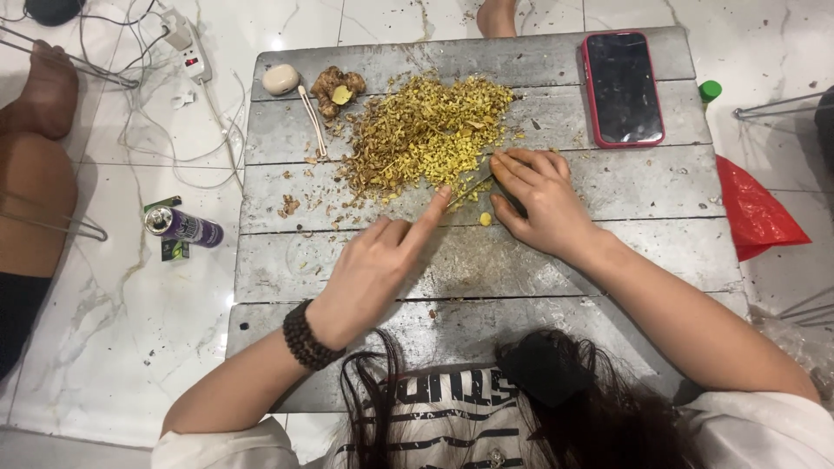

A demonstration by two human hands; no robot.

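A heap of finely chopped yellow ginger [426, 130] lies at the back middle of a low grey wooden table [608, 260]. My right hand [534, 204] grips a knife [473, 188] whose blade points left at the heap's near edge. My left hand [373, 269], a dark bead bracelet on its wrist, has the index finger stretched out, its tip resting on the blade's end. A small yellow ginger bit [485, 219] lies just below the blade. A whole ginger root [336, 89] with a cut face sits at the back left.
A red-cased phone [623, 87] lies at the table's back right. A beige oval case [281, 79] and a thin stick [313, 122] lie by the root. On the marble floor: a purple can [184, 227], a power strip with cables [193, 54], a red bag [756, 213]. Another person's leg [35, 174] is at left.
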